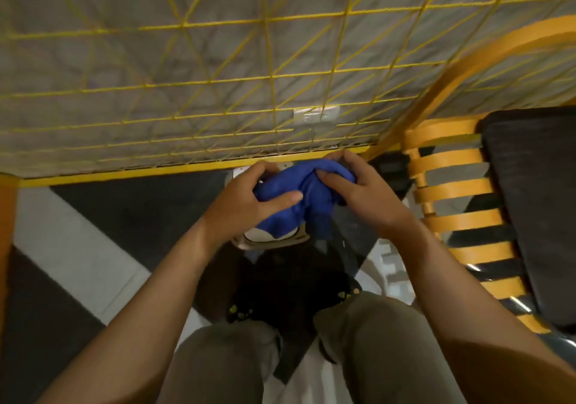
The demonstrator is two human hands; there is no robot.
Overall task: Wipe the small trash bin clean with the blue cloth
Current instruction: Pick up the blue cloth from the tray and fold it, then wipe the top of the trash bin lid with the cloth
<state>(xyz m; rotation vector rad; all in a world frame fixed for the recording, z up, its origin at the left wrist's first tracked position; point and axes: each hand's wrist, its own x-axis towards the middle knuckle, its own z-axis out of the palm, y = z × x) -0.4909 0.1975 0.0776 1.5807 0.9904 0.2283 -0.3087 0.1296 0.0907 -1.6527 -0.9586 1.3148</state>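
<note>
The blue cloth (304,198) is bunched up between both my hands, just in front of the yellow frame. My left hand (252,199) grips its left side with the thumb lying across the fabric. My right hand (358,191) pinches the right part of the cloth from above. Under the cloth sits the small trash bin (274,237), white, on the floor; only its near rim and a bit of its far edge show. The rest of the bin is hidden by the cloth and my hands.
A yellow wire grid panel (271,92) with a yellow base bar (124,171) stands right behind the bin. An orange slatted chair with a dark seat (461,204) is at the right. My knees and dark shoes are below, on a black and white floor (78,247).
</note>
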